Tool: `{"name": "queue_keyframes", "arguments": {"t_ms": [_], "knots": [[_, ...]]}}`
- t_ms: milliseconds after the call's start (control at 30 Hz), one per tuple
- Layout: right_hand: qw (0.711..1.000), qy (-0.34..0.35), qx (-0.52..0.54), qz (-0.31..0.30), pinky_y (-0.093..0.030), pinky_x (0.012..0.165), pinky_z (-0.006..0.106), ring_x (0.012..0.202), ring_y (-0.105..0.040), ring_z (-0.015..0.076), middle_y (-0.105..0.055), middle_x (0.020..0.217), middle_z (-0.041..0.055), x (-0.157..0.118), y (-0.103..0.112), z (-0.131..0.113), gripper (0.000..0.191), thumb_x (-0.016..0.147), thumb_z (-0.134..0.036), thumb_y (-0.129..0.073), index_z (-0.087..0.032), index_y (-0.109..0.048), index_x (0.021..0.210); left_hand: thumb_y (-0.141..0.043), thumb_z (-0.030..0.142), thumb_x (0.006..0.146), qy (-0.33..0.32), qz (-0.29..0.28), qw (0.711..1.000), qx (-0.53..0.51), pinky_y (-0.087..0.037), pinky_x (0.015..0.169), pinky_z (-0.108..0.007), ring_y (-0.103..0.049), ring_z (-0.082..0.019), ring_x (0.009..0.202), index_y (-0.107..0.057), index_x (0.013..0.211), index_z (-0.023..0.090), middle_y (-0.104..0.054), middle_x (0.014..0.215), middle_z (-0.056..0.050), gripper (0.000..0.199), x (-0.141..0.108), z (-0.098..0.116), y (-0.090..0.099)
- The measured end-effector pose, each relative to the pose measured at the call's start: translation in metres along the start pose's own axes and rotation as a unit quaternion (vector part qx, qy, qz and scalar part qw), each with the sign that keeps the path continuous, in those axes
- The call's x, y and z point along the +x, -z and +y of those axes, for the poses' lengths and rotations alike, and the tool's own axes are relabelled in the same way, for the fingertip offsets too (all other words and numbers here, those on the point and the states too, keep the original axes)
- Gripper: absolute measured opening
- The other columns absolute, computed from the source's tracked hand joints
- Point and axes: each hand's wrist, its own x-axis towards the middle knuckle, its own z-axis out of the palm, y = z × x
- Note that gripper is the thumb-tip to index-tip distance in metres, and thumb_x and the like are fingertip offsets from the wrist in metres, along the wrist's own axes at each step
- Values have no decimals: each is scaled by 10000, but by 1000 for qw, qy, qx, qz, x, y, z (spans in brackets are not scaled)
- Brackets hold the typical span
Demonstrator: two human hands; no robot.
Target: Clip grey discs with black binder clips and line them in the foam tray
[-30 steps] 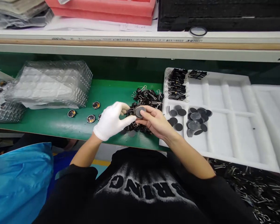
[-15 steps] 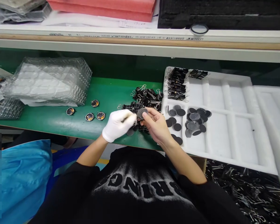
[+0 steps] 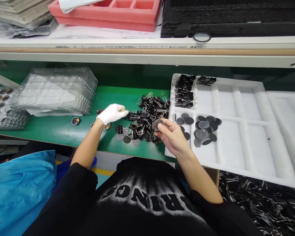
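My left hand [image 3: 113, 113], in a white glove, is above the green bench left of the pile of black binder clips [image 3: 144, 123]. Its fingers are pinched together; whether they hold anything is hidden. One black binder clip [image 3: 131, 116] lies right at the fingertips. My bare right hand [image 3: 171, 135] grips a dark grey round disc [image 3: 157, 125] between thumb and fingers, over the pile's right edge. Below the pile's left side lie several loose discs [image 3: 127, 139] and a binder clip [image 3: 119, 129]. Round amber-faced pieces [image 3: 75, 121] lie farther left, some partly behind my left hand.
On the right, a white foam tray [image 3: 232, 127] holds rows of binder clips and heaps of grey discs [image 3: 203, 125]. Stacked clear plastic trays [image 3: 56, 88] stand at the left. A shelf edge [image 3: 147, 59] crosses above the bench. More clips fill a box [image 3: 260, 203] below right.
My left hand has moved left and up, away from the disc. My right hand keeps the disc and has shifted slightly right. The camera view has tilted a little.
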Motion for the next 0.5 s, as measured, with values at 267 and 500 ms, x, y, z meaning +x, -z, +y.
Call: {"name": "queue_keyframes", "arguments": {"t_ms": [267, 500], "knots": [[995, 30, -40, -86, -599, 1030, 342, 1182, -721, 195, -764, 1352, 73, 9, -13, 5, 345, 785, -466, -952, -262, -831, 1035, -573, 415, 969, -117, 186, 973, -69, -271, 576, -305, -344, -115, 555, -366, 609, 226, -368, 559, 50, 457, -34, 53, 8], [985, 95, -73, -122, -624, 1043, 440, 1003, -763, 218, -803, 1018, 58, 5, -10, -5, 318, 795, -490, -941, -255, -825, 976, -612, 347, 883, -167, 227, 951, -130, -347, 541, -271, -395, -112, 505, -488, 654, 233, -439, 524, 57, 285, -61, 96, -14]]}}
